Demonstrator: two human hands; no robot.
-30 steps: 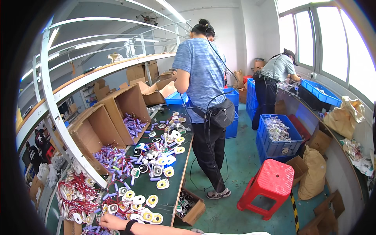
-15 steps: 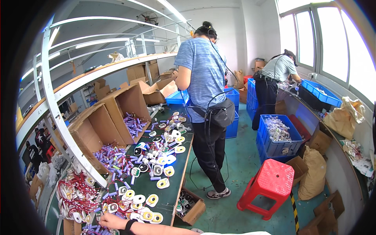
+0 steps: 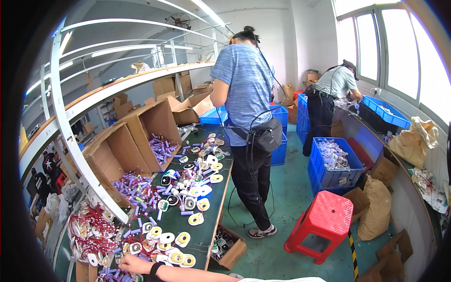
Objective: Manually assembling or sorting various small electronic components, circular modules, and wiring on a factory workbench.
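Right hand, fingers bent downward, cannot tell how far open or whether gripping, purple cylinders just beside it on the green desk, white-and-yellow discs near, tangled red wires beyond

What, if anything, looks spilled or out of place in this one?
Two cardboard boxes appear tipped on their sides, with purple cylinders spreading from their open mouths onto the green tabletop, mixing with white discs. It resembles a spill, though the layout may be deliberate.
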